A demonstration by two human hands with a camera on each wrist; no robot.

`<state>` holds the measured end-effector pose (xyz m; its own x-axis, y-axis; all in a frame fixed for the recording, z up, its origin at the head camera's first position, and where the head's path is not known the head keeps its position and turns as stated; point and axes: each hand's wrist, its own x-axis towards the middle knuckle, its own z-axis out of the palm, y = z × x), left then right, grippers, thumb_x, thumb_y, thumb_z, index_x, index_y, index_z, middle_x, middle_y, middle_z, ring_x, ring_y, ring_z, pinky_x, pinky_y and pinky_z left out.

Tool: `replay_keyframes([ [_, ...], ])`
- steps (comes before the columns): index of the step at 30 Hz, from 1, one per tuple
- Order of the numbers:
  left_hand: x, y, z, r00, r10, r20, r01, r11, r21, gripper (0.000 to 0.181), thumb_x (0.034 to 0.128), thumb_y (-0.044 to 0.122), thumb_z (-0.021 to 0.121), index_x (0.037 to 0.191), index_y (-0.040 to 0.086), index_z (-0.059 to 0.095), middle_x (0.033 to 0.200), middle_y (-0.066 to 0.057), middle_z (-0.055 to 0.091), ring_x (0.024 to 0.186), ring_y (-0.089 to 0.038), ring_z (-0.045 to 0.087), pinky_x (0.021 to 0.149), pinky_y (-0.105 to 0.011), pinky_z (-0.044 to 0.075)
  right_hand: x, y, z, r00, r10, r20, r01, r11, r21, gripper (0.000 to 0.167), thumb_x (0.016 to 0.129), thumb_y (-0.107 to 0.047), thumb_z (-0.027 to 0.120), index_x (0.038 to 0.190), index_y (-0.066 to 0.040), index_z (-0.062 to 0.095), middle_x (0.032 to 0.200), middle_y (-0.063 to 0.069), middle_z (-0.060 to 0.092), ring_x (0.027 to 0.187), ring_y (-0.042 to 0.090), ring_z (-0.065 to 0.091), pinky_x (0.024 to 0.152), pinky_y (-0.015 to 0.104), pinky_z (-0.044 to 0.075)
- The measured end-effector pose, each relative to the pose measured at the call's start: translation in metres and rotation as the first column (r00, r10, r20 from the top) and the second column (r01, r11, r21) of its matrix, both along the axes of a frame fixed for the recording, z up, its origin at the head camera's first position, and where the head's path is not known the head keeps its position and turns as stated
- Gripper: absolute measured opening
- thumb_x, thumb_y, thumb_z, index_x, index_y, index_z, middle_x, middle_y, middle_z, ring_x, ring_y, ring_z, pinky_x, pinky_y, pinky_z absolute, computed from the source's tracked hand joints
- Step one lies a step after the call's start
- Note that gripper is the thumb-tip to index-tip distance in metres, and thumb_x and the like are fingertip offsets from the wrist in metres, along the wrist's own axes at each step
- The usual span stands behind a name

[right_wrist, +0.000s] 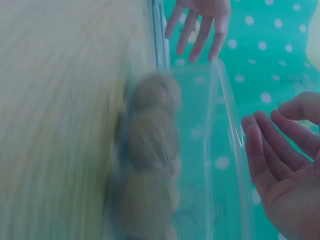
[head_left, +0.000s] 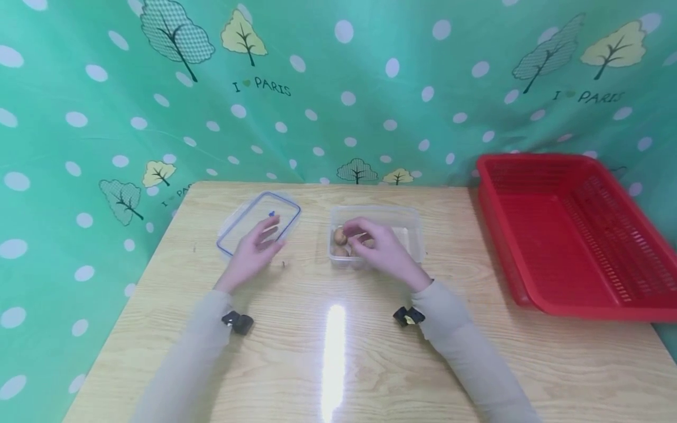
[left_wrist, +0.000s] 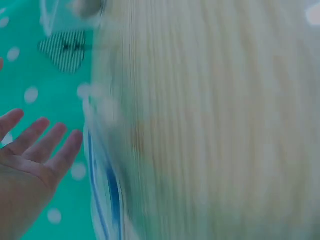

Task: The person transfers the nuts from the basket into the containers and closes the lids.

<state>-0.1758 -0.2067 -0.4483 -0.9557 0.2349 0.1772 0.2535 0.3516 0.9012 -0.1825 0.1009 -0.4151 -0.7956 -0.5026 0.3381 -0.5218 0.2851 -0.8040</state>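
Note:
A clear plastic container stands on the table with several walnuts at its left end; they look like walnuts, though blur softens them in the right wrist view. Over this container is my right hand, its fingers loosely bent and nothing visible between them. My left hand hovers at the near right side of a clear lid with a blue seal, fingers spread and apart, holding nothing. In the left wrist view the lid's blue edge appears beside that hand.
To the right sits a large red plastic basket with slotted sides. A green dotted cloth hangs behind the wooden table. A bright strip of reflected light lies across the tabletop in front.

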Motion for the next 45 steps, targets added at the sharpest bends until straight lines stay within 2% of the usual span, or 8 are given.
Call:
replay_keyframes([
  [5, -0.001, -0.036, 0.005, 0.997, 0.075, -0.029, -0.076, 0.997, -0.033, 0.055, 0.0944, -0.003, 0.056, 0.144, -0.009, 0.033, 0.147, -0.03, 0.032, 0.132, -0.049, 0.033, 0.104, -0.057, 0.033, 0.005, -0.021, 0.0, 0.999, 0.042, -0.016, -0.043, 0.999, -0.027, 0.026, 0.088, 0.005, 0.06, 0.113, 0.005, 0.063, 0.107, 0.015, 0.067, 0.096, 0.02, 0.063, 0.082, 0.027, 0.053],
  [13, -0.008, -0.081, 0.001, 0.973, 0.228, -0.023, -0.229, 0.963, -0.14, 0.056, 0.0972, 0.011, 0.057, 0.146, -0.005, 0.033, 0.147, -0.03, 0.032, 0.135, -0.048, 0.028, 0.109, -0.056, 0.025, 0.017, -0.057, 0.007, 0.992, 0.12, 0.04, -0.118, 0.992, -0.047, 0.029, 0.09, 0.004, 0.058, 0.118, 0.006, 0.059, 0.116, 0.017, 0.062, 0.106, 0.024, 0.059, 0.086, 0.025, 0.051],
  [17, -0.013, -0.095, -0.004, 0.97, 0.242, -0.007, -0.239, 0.953, -0.189, 0.058, 0.0979, 0.014, 0.056, 0.146, -0.006, 0.031, 0.149, -0.031, 0.028, 0.136, -0.05, 0.022, 0.111, -0.057, 0.019, 0.025, -0.08, 0.01, 0.991, 0.109, 0.072, -0.11, 0.994, -0.002, 0.033, 0.09, 0.0, 0.06, 0.123, 0.002, 0.057, 0.121, 0.013, 0.059, 0.109, 0.023, 0.058, 0.086, 0.021, 0.05],
  [24, -0.021, -0.105, -0.003, 0.961, 0.253, 0.113, -0.226, 0.952, -0.206, 0.061, 0.1004, 0.021, 0.052, 0.15, -0.003, 0.024, 0.151, -0.031, 0.021, 0.133, -0.053, 0.026, 0.104, -0.062, 0.028, 0.027, -0.116, 0.005, 0.98, 0.076, 0.186, -0.075, 0.997, -0.012, 0.042, 0.09, -0.004, 0.062, 0.13, -0.001, 0.053, 0.129, 0.014, 0.054, 0.111, 0.026, 0.058, 0.087, 0.02, 0.049],
  [28, -0.025, -0.104, -0.002, 0.961, 0.25, 0.121, -0.222, 0.953, -0.208, 0.061, 0.101, 0.02, 0.051, 0.15, -0.004, 0.023, 0.147, -0.034, 0.028, 0.13, -0.053, 0.031, 0.103, -0.062, 0.031, 0.023, -0.129, -0.005, 0.954, 0.014, 0.298, -0.002, 0.999, -0.04, 0.047, 0.09, -0.004, 0.061, 0.135, -0.002, 0.049, 0.133, 0.016, 0.051, 0.115, 0.029, 0.056, 0.087, 0.02, 0.048],
  [34, -0.025, -0.106, -0.004, 0.96, 0.24, 0.145, -0.205, 0.954, -0.221, 0.064, 0.1006, 0.021, 0.052, 0.15, -0.005, 0.021, 0.143, -0.038, 0.031, 0.129, -0.054, 0.032, 0.104, -0.061, 0.03, 0.012, -0.143, -0.026, 0.889, -0.089, 0.449, 0.13, 0.99, -0.061, 0.055, 0.092, -0.01, 0.06, 0.143, -0.008, 0.04, 0.14, 0.017, 0.046, 0.121, 0.028, 0.053, 0.093, 0.031, 0.048],
  [41, -0.026, -0.106, -0.005, 0.96, 0.192, 0.202, -0.145, 0.963, -0.226, 0.067, 0.1003, 0.023, 0.052, 0.152, -0.002, 0.018, 0.146, -0.037, 0.026, 0.131, -0.054, 0.03, 0.105, -0.061, 0.029, -0.003, -0.156, -0.048, 0.829, -0.221, 0.513, 0.309, 0.947, -0.091, 0.061, 0.09, -0.008, 0.062, 0.145, -0.005, 0.037, 0.139, 0.017, 0.047, 0.114, 0.026, 0.057, 0.091, 0.034, 0.05],
  [45, -0.028, -0.106, -0.006, 0.957, 0.183, 0.227, -0.13, 0.965, -0.227, 0.067, 0.1005, 0.025, 0.052, 0.153, 0.0, 0.018, 0.146, -0.038, 0.025, 0.132, -0.054, 0.028, 0.106, -0.06, 0.027, -0.007, -0.158, -0.055, 0.806, -0.255, 0.535, 0.361, 0.927, -0.102, 0.062, 0.089, -0.008, 0.063, 0.146, -0.007, 0.038, 0.138, 0.017, 0.047, 0.111, 0.024, 0.059, 0.088, 0.033, 0.051],
])
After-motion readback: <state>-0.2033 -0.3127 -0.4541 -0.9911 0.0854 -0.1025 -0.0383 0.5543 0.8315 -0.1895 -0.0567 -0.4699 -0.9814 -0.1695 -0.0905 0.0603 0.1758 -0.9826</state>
